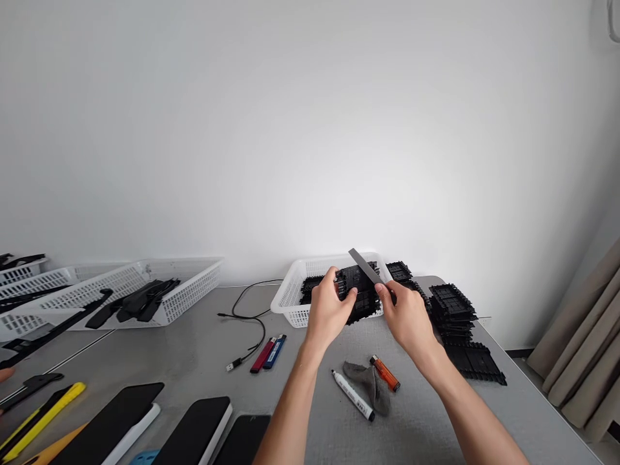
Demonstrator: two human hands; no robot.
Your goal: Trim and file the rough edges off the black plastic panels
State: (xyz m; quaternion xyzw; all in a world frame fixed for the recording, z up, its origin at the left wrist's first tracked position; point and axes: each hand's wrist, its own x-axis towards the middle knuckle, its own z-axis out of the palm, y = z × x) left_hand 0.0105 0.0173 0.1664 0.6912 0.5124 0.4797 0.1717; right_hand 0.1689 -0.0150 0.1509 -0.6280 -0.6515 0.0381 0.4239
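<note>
My left hand (325, 309) grips a black plastic part with toothed edges (357, 279), tilted up in front of a white basket. In my right hand (407, 318) is a flat grey metal file (364, 266), its blade pointing up and left across the part's face. From this angle I cannot tell whether file and part touch. More black toothed parts show inside the white basket (289, 303) behind my hands. To the right, similar parts stand in a stack (453, 307), with another lying flat (475, 361) nearer me.
A marker (353, 395), grey cloth (368, 386) and orange lighter (385, 373) lie below my hands. Leftward are red (263, 355) and blue lighters (275, 352), a USB cable (252, 350), phones (194, 433), a yellow cutter (46, 420) and baskets (194, 300). Another person's fingertips (6, 374) show at left.
</note>
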